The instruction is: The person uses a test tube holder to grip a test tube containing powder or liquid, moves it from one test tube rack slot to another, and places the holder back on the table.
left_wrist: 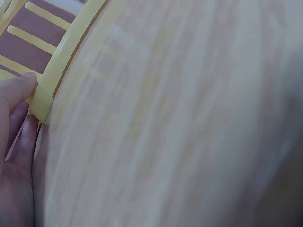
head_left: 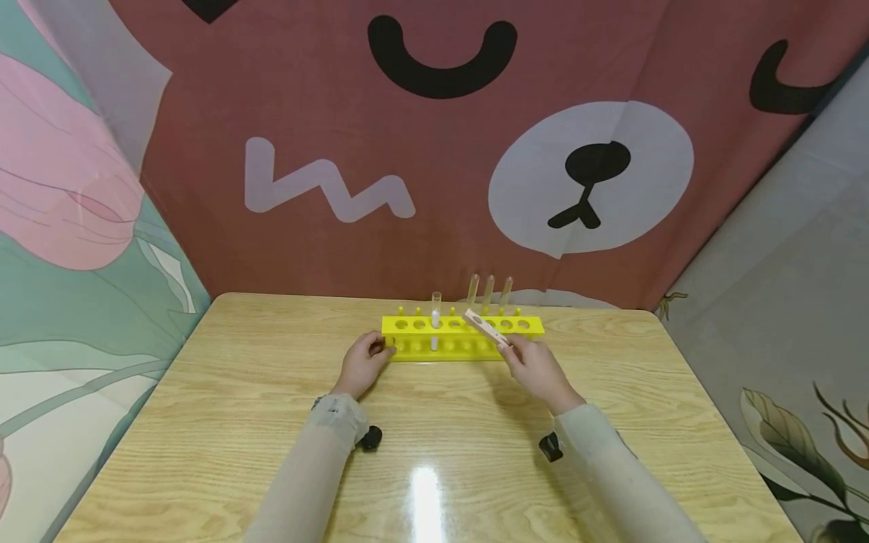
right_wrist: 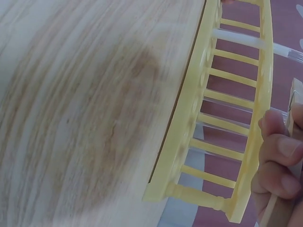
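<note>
A yellow test tube rack [head_left: 468,357] stands near the table's far edge. My left hand [head_left: 363,363] grips its left end; in the left wrist view the fingers [left_wrist: 21,87] pinch the rack's base end. My right hand [head_left: 538,369] holds a wooden test tube clamp [head_left: 483,326] tilted up and left over the rack's right half. The clamp's far end is in front of the tubes; whether it touches one I cannot tell. A test tube [head_left: 436,302] with white content stands left of the middle. Three clear tubes [head_left: 473,289] rise behind the clamp, farther right.
The wooden table [head_left: 271,422] spreads in front of the rack, with a bright light reflection near its front. A printed cloth [head_left: 448,249] hangs right behind the far edge. More printed cloth [head_left: 781,302] hangs at the sides.
</note>
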Available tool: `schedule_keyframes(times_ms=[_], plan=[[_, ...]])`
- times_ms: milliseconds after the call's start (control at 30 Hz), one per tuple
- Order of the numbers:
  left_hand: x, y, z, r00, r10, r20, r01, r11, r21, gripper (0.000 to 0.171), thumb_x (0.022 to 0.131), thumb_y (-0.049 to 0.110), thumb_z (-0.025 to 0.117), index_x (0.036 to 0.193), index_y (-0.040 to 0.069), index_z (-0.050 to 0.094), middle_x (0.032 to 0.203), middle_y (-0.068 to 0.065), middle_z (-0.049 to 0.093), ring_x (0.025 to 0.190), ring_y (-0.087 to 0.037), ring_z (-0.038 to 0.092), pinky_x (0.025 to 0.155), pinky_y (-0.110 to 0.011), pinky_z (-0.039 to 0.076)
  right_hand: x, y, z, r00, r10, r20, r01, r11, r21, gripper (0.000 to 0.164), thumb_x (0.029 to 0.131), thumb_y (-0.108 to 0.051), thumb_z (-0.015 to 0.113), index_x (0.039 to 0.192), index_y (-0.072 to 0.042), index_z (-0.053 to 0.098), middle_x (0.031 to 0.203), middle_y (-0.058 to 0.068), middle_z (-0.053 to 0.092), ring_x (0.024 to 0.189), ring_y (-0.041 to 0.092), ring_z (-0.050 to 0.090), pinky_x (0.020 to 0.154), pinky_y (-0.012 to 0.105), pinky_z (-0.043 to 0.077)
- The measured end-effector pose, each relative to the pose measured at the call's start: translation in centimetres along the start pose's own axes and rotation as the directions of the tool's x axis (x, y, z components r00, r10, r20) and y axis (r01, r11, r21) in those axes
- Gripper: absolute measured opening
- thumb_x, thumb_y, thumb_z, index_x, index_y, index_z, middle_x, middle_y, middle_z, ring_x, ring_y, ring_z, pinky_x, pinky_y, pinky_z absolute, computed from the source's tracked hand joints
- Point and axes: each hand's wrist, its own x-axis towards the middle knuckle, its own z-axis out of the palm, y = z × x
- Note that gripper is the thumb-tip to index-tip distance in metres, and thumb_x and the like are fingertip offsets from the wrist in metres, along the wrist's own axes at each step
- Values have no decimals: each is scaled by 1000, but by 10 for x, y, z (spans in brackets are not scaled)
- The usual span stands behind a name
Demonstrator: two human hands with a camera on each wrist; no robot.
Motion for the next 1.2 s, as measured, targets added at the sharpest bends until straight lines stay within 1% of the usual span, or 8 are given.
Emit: schedule_keyframes(times_ms=[133, 267, 567, 733, 900, 1033, 1200], plan=[[0, 0, 0, 1000, -6, 2, 6, 1000, 5, 19, 97, 16, 70, 112, 3, 66, 120, -16, 62, 114, -31, 59, 100, -47, 50, -1, 1, 3, 1000, -11, 12, 11, 1000, 8, 24, 107, -21, 54, 99, -1, 63, 57, -2, 43, 43, 9, 32, 39, 21, 27], [0, -2, 0, 1000, -2, 2, 2, 1000, 11, 19, 98, 16, 70, 111, 4, 67, 119, -15, 62, 113, -31, 60, 98, -47, 50, -3, 2, 5, 999, -22, 32, 22, 1000, 8, 24, 106, -20, 54, 95, -1, 63, 56, -3, 41, 43, 9, 31, 40, 20, 26], [0, -4, 0, 1000, 2, -2, -2, 1000, 13, 18, 97, 16, 71, 110, 4, 66, 118, -16, 62, 113, -31, 60, 98, -48, 50, -7, 2, 10, 997, -5, 80, 5, 1000, -1, 23, 107, -21, 52, 99, -3, 63, 56, -3, 40, 44, 9, 29, 41, 20, 25], [1, -6, 1, 1000, 18, -2, -18, 1000, 19, 18, 97, 17, 71, 109, 4, 66, 118, -15, 62, 111, -30, 60, 96, -48, 51, -8, 2, 12, 996, -6, 90, 4, 1000, 27, 25, 107, -22, 53, 101, 0, 65, 56, -3, 40, 45, 9, 30, 42, 20, 26], [1, -6, 1, 1000, 20, 1, -20, 1000, 13, 18, 97, 16, 71, 110, 4, 66, 119, -16, 62, 113, -31, 60, 98, -48, 51, -8, 2, 14, 995, -6, 96, 1, 999, 50, 26, 107, -23, 53, 100, 0, 65, 56, -3, 40, 44, 9, 30, 41, 20, 26], [2, -6, 1, 1000, 12, 2, -12, 1000, 7, 18, 97, 17, 70, 109, 5, 66, 118, -15, 61, 113, -31, 60, 98, -48, 51, -8, 3, 16, 996, -17, 92, 13, 999, 52, 25, 106, -23, 55, 99, -2, 65, 56, -4, 39, 45, 9, 30, 41, 21, 26], [3, -6, 0, 1000, 11, 6, -11, 1000, 10, 18, 98, 18, 70, 109, 5, 66, 117, -14, 62, 112, -30, 60, 98, -47, 51, -8, 6, 21, 993, -40, 111, 37, 999, 31, 24, 106, -23, 55, 96, -4, 65, 57, -5, 38, 44, 7, 29, 42, 21, 27]])
